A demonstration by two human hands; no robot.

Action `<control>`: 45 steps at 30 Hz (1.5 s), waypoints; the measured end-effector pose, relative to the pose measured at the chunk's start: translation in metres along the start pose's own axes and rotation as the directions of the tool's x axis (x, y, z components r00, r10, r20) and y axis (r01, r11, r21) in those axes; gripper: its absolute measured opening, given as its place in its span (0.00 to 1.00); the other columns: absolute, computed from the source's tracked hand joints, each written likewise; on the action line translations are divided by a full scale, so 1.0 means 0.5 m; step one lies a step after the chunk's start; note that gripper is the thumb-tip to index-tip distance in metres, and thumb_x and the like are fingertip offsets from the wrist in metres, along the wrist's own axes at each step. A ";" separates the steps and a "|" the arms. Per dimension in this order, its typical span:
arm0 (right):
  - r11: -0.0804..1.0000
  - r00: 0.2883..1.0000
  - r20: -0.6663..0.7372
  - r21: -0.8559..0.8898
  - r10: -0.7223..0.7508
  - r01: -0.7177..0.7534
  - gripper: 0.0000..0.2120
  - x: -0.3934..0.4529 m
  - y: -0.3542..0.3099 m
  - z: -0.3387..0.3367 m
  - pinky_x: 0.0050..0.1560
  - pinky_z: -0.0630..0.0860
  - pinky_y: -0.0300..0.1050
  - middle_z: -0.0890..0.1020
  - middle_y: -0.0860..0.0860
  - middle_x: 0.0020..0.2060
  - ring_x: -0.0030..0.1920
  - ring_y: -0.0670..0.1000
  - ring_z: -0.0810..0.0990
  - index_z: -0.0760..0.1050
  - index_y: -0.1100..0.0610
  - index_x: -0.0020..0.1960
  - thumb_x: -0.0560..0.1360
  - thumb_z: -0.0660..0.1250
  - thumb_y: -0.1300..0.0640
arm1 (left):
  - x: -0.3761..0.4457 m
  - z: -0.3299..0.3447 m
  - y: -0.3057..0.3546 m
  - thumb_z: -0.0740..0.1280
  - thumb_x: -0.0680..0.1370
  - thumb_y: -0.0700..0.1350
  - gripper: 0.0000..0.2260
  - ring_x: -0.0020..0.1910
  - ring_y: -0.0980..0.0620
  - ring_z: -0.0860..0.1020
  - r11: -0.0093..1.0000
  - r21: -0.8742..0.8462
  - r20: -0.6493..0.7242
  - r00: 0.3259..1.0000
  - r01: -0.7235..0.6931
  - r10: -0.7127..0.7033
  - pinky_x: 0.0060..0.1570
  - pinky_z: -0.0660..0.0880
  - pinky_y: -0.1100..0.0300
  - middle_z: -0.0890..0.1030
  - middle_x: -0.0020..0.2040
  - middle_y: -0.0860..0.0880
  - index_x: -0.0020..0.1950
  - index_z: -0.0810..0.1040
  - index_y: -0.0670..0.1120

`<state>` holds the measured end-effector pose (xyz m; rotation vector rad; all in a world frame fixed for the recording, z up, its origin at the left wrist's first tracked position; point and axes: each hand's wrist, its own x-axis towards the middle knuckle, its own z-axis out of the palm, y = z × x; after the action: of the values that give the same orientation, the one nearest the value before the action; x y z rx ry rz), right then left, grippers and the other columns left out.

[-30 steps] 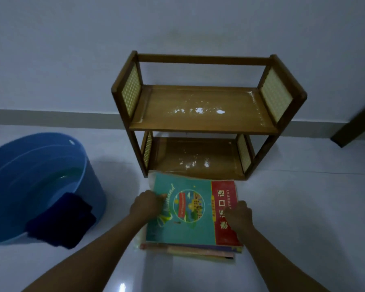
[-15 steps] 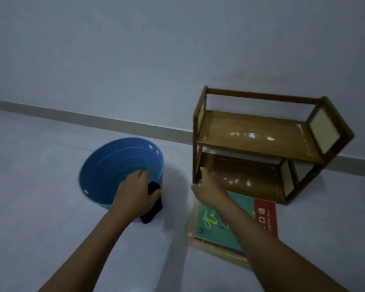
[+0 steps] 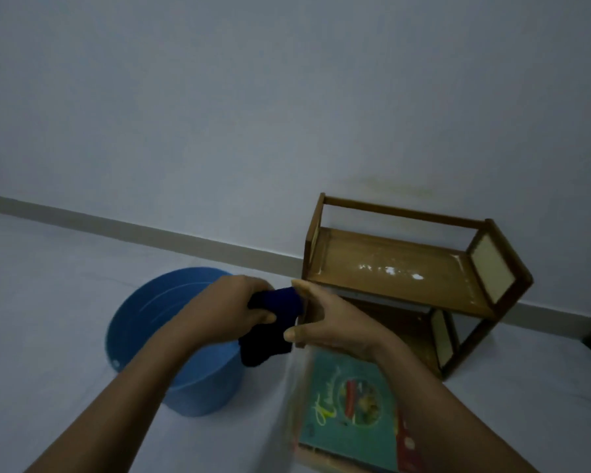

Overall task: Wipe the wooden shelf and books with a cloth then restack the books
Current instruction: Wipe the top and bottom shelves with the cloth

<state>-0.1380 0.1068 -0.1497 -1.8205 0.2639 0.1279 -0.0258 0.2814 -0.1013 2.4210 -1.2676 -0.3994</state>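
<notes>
The left hand (image 3: pixel 226 310) clenched the dark cloth (image 3: pixel 273 322) above the blue basin's (image 3: pixel 151 322) near rim; the right hand (image 3: pixel 335 320), fingers released and spread, reached just beside it. Soft, limp and probably wet, the cloth looked best bunched whole. The wooden shelf (image 3: pixel 403 268) stood right, books (image 3: pixel 348 414) stacked nearer
</notes>
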 end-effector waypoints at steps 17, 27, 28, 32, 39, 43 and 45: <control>0.672 0.687 -0.726 -0.526 -0.035 -0.521 0.22 0.034 0.137 -0.376 0.51 0.78 0.48 0.77 0.51 0.59 0.55 0.51 0.77 0.66 0.52 0.66 0.76 0.64 0.45 | 0.539 0.077 0.101 0.62 0.78 0.53 0.27 0.77 0.46 0.50 0.923 0.383 -0.128 0.988 -0.029 0.084 0.73 0.55 0.44 0.57 0.77 0.42 0.73 0.61 0.41; 0.682 0.812 -0.583 -0.603 -0.022 -0.414 0.27 0.111 0.229 -0.372 0.74 0.57 0.59 0.47 0.43 0.78 0.77 0.53 0.52 0.54 0.40 0.75 0.78 0.54 0.38 | 0.574 0.094 0.068 0.60 0.78 0.36 0.32 0.73 0.43 0.64 0.997 0.046 -0.220 0.974 0.058 -0.047 0.66 0.70 0.49 0.47 0.79 0.44 0.78 0.47 0.42; 0.678 0.820 -0.571 -0.617 -0.036 -0.399 0.26 0.142 0.211 -0.327 0.74 0.56 0.60 0.47 0.44 0.78 0.77 0.53 0.51 0.53 0.41 0.75 0.79 0.54 0.39 | 0.574 0.094 0.068 0.60 0.77 0.33 0.33 0.70 0.42 0.68 0.996 0.053 -0.231 0.972 0.065 -0.051 0.63 0.72 0.50 0.47 0.79 0.44 0.78 0.47 0.42; 0.651 0.896 -0.423 -0.720 -0.138 -0.239 0.25 0.233 0.143 -0.168 0.72 0.55 0.61 0.51 0.47 0.78 0.76 0.57 0.53 0.57 0.43 0.74 0.79 0.59 0.49 | 0.566 0.093 0.076 0.58 0.77 0.32 0.33 0.68 0.42 0.69 0.991 0.086 -0.215 0.974 0.099 -0.079 0.59 0.73 0.53 0.45 0.79 0.44 0.78 0.46 0.41; 0.659 0.639 -0.768 -0.503 -0.044 -0.560 0.24 0.068 0.265 -0.382 0.69 0.67 0.56 0.55 0.45 0.76 0.73 0.52 0.62 0.60 0.45 0.73 0.78 0.59 0.49 | 0.558 0.096 0.069 0.58 0.76 0.30 0.33 0.71 0.43 0.67 0.994 0.075 -0.234 0.970 0.081 -0.062 0.63 0.72 0.51 0.46 0.79 0.44 0.78 0.48 0.41; 0.620 0.463 -0.885 -0.332 0.057 -0.711 0.24 0.004 0.288 -0.431 0.70 0.66 0.57 0.55 0.50 0.77 0.72 0.55 0.62 0.60 0.48 0.74 0.79 0.58 0.47 | 0.550 0.088 0.090 0.60 0.76 0.33 0.33 0.70 0.40 0.66 0.993 -0.013 -0.213 0.969 0.121 -0.121 0.64 0.69 0.49 0.58 0.76 0.39 0.78 0.49 0.43; 0.604 0.481 -0.873 -0.340 0.082 -0.720 0.27 0.051 0.252 -0.372 0.68 0.67 0.59 0.52 0.49 0.77 0.72 0.56 0.62 0.58 0.47 0.74 0.78 0.61 0.48 | 0.547 0.082 0.098 0.60 0.76 0.34 0.32 0.59 0.40 0.74 0.993 -0.060 -0.208 0.971 0.105 -0.115 0.53 0.73 0.50 0.70 0.66 0.38 0.78 0.51 0.43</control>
<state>-0.1539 -0.1060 -0.2247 -2.4173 1.5675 -0.3093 0.0732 0.0210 -0.1359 2.4245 -1.0253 -0.1938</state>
